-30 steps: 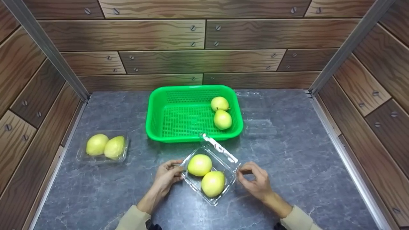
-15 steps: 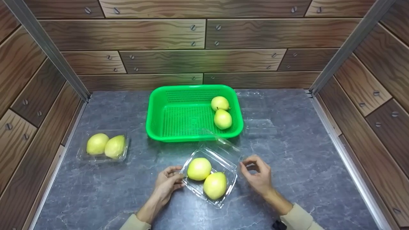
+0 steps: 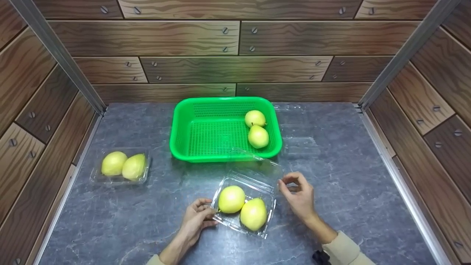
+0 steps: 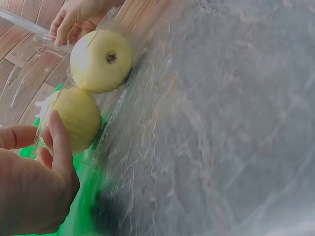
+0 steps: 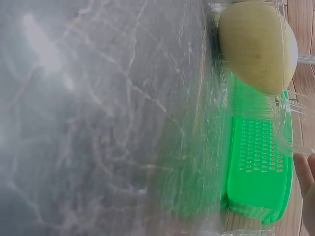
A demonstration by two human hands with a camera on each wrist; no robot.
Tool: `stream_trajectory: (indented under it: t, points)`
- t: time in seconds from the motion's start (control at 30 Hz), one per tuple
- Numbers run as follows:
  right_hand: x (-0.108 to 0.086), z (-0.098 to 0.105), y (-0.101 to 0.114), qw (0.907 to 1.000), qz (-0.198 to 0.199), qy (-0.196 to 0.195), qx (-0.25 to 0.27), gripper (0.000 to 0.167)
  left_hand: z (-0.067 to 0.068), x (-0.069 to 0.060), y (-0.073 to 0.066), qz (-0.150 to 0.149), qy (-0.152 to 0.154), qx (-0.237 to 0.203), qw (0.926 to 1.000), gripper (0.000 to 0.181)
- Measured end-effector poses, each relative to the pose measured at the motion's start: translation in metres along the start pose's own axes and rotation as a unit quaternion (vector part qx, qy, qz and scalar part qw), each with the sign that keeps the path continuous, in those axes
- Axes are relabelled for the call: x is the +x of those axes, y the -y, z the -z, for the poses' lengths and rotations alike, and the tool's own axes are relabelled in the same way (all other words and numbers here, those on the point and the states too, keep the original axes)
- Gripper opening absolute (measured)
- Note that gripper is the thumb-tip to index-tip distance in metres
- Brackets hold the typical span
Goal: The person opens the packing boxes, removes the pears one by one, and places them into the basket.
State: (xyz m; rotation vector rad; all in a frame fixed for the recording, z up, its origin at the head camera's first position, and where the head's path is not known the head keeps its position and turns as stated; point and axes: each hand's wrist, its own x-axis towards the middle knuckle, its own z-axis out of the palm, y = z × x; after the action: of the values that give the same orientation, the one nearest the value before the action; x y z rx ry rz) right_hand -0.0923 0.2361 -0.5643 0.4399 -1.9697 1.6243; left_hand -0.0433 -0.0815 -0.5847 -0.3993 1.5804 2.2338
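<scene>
Clear lid (image 3: 255, 170): my right hand (image 3: 301, 197) pinches one corner of it, thumb to forefinger, so it stands raised on its hinge.
Left hand (image 3: 195, 222): thumb and fingers grip the left edge of the open box (image 3: 233, 224).
Open box: between my hands, two pears (image 3: 231, 199) side by side inside.
Step, as I judge it: closing the filled box; next calls for swinging the lid down over both pears while my left hand steadies the base.
Green basket (image 3: 206, 159): just beyond the lid, two pears (image 3: 258, 136) at its right end.
Second box (image 3: 119, 182): left on the desk (image 3: 147, 221), seemingly closed, two pears (image 3: 114, 163).
Pear count: six.
Clear plastic (image 3: 301, 145) right of basket: too faint to count.
</scene>
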Motion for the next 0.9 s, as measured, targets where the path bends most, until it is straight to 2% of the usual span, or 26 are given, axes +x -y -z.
stream_trajectory:
  t: [0.23, 0.4, 0.73, 0.9]
  points:
    - [0.003, -0.002, -0.003, 0.9999, -0.006, -0.011, 0.008, 0.021, 0.007, 0.014, -0.011, 0.002, 0.001, 0.059, 0.9982, 0.048]
    - [0.005, -0.002, -0.006, 0.9998, -0.007, -0.011, 0.015, 0.021, 0.01, 0.028, -0.018, 0.004, 0.009, 0.085, 0.9964, 0.053]
    - [0.009, -0.003, -0.005, 0.9995, -0.027, -0.014, 0.008, 0.021, 0.005, 0.045, -0.024, 0.001, 0.016, 0.099, 0.9949, 0.044]
    - [0.011, -0.004, -0.006, 0.9989, -0.038, -0.01, 0.024, 0.021, 0.004, 0.047, -0.023, 0.001, 0.019, 0.104, 0.9944, 0.039]
